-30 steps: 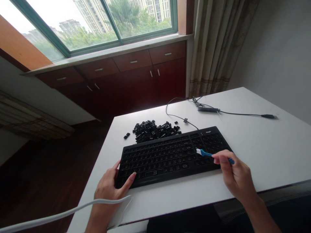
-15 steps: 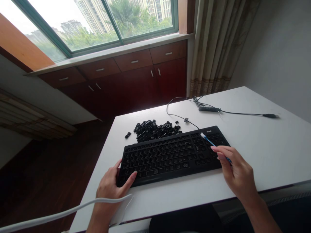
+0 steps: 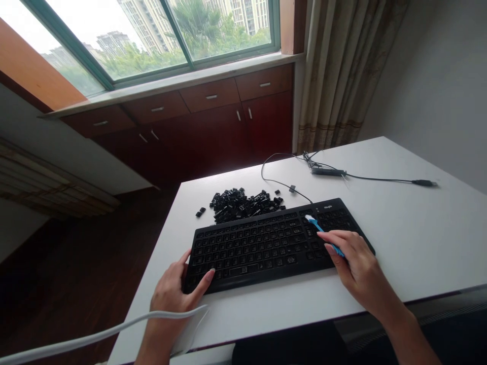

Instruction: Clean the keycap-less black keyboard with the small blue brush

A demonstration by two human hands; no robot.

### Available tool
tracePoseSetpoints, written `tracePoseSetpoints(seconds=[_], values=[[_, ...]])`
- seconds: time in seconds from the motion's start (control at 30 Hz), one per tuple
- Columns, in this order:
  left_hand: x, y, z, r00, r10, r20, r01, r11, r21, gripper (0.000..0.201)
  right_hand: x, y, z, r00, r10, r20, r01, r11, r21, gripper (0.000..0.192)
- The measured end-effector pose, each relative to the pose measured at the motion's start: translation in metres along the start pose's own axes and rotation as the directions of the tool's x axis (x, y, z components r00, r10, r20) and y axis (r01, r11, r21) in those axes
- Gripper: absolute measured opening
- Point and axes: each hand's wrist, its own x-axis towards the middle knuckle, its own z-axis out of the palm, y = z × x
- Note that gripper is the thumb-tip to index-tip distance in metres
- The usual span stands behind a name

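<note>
Grasps the black keyboard (image 3: 266, 276) by its left end with the left hand (image 3: 173, 288), nearer than the heaped keycaps (image 3: 236, 204) on the white table (image 3: 422, 233). Pinches a blue brush (image 3: 314, 224) in the right hand (image 3: 355, 261). Seems to be brushing bare key sockets (image 3: 262, 238); likely calls for light strokes rightward.

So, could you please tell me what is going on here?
A person's left hand grips the left end of a black keyboard, thumb on top. The right hand holds a small blue brush, its white bristles at the keyboard's upper right area. The key positions look bare, and loose black keycaps lie piled behind it on the white table.
</note>
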Motion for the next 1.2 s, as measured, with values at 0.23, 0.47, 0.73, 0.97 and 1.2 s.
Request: tracePoseSetpoints(seconds=[0.23,0.47,0.73,0.97,1.2], values=[[-0.001,0.0,0.0,1.0,-0.01,-0.004,0.01,1.0,0.001,0.082,0.001,-0.003,-0.002,0.999,-0.016,0.034,0.015,1.0,0.026,0.034],[0.0,-0.001,0.0,1.0,0.006,0.008,-0.006,1.0,0.007,0.08,-0.001,-0.002,-0.004,1.0,-0.006,-0.012,0.008,0.991,0.13,0.031],[0.0,-0.004,0.003,0.999,0.03,-0.023,-0.03,1.0,0.007,0.077,0.008,-0.011,0.0,0.991,0.034,-0.133,-0.021,0.995,0.097,0.035],[0.0,-0.004,0.003,0.998,0.062,-0.024,-0.062,0.998,-0.004,0.075,0.011,-0.012,0.007,0.998,-0.036,-0.056,0.04,0.997,0.066,0.031],[0.0,-0.001,0.003,0.996,0.082,-0.037,-0.083,0.996,-0.022,0.072,0.003,-0.001,0.016,0.986,0.005,-0.168,-0.012,0.999,-0.038,0.032]])
